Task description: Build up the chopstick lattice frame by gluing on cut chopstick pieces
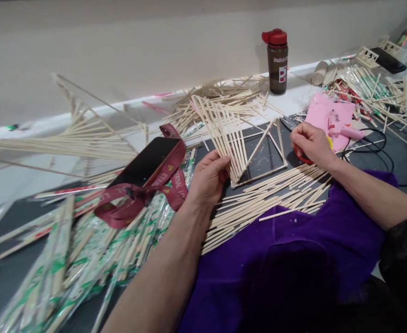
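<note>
My left hand [210, 178] grips the lower left corner of a frame built from wooden chopsticks [236, 143]. A fan of closely set sticks rises from that corner, while the frame's right side is open with slanting braces. To its right, my right hand [312, 144] is closed, thumb and fingers drawn together; whatever may be in them is hidden. Scissors with red and yellow handles [303, 158] are partly covered by that hand, and I cannot tell whether it touches them. Loose chopsticks [276, 196] lie in front of the frame, beside purple cloth [259, 259].
A phone [147, 159] with a red lanyard [120, 208] lies on wrapped chopsticks [85, 263] at left. Behind stands a red-lidded bottle [278, 64]. A pink glue gun [349, 132] with a black cord rests on pink paper [321, 111]. A larger stick structure [78, 138] stands back left.
</note>
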A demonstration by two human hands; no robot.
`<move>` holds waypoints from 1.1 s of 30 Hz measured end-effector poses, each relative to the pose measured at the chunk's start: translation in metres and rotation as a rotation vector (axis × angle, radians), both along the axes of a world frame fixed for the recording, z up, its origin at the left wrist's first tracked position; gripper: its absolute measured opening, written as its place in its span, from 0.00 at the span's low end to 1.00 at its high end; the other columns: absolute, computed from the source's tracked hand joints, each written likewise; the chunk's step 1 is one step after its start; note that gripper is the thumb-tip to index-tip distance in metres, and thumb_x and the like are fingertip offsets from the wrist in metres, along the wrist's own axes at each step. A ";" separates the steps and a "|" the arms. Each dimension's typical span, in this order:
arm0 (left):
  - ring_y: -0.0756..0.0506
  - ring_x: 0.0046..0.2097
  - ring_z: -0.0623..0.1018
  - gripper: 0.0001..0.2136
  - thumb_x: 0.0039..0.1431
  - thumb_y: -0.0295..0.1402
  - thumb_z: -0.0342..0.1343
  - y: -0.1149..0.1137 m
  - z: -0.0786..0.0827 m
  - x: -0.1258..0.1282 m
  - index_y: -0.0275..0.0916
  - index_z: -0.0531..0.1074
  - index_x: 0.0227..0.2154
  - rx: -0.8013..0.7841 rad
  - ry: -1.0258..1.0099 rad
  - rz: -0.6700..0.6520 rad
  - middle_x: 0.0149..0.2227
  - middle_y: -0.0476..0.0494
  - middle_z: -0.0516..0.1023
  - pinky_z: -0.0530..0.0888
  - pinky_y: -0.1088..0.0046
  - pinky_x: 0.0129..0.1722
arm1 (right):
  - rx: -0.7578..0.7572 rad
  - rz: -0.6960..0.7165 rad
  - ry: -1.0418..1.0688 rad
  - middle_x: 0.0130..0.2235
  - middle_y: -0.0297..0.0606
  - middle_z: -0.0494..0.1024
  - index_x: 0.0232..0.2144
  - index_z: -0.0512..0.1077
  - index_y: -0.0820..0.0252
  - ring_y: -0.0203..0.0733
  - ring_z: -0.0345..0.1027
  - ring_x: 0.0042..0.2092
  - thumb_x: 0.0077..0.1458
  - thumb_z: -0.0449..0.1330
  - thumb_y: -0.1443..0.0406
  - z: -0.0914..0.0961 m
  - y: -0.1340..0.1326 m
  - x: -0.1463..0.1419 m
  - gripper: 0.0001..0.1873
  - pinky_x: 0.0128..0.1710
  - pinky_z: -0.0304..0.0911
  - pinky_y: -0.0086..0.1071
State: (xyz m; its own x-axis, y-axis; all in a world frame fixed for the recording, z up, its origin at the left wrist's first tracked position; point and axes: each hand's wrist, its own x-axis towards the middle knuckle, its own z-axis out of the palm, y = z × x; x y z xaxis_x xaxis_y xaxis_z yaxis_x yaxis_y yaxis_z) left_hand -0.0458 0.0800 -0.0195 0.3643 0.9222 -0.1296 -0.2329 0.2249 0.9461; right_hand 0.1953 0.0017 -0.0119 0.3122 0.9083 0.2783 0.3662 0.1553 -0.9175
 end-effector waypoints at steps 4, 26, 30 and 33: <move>0.51 0.19 0.72 0.09 0.38 0.29 0.62 0.003 -0.003 -0.004 0.37 0.76 0.27 0.009 0.029 -0.001 0.22 0.49 0.78 0.70 0.77 0.19 | -0.020 0.009 -0.027 0.21 0.29 0.70 0.25 0.65 0.60 0.28 0.61 0.18 0.54 0.57 0.64 -0.001 -0.001 -0.002 0.08 0.17 0.53 0.24; 0.51 0.20 0.71 0.08 0.38 0.31 0.64 0.001 -0.007 -0.005 0.38 0.76 0.26 0.013 -0.008 0.041 0.21 0.50 0.76 0.70 0.77 0.20 | -0.054 0.053 -0.156 0.22 0.29 0.70 0.25 0.67 0.61 0.28 0.63 0.18 0.53 0.56 0.64 -0.004 -0.004 -0.003 0.07 0.18 0.53 0.24; 0.51 0.20 0.72 0.08 0.38 0.30 0.64 0.005 -0.008 -0.009 0.38 0.76 0.25 0.003 0.008 0.093 0.22 0.50 0.77 0.70 0.77 0.21 | -0.061 0.057 -0.165 0.22 0.29 0.70 0.25 0.67 0.60 0.28 0.63 0.18 0.53 0.56 0.63 -0.004 -0.003 -0.002 0.07 0.18 0.53 0.24; 0.52 0.20 0.71 0.07 0.37 0.30 0.64 0.007 -0.010 -0.011 0.38 0.75 0.24 -0.012 0.012 0.128 0.21 0.51 0.76 0.69 0.78 0.20 | -0.077 0.059 -0.176 0.22 0.30 0.71 0.25 0.68 0.61 0.30 0.63 0.18 0.52 0.56 0.63 -0.004 -0.004 -0.004 0.07 0.18 0.54 0.24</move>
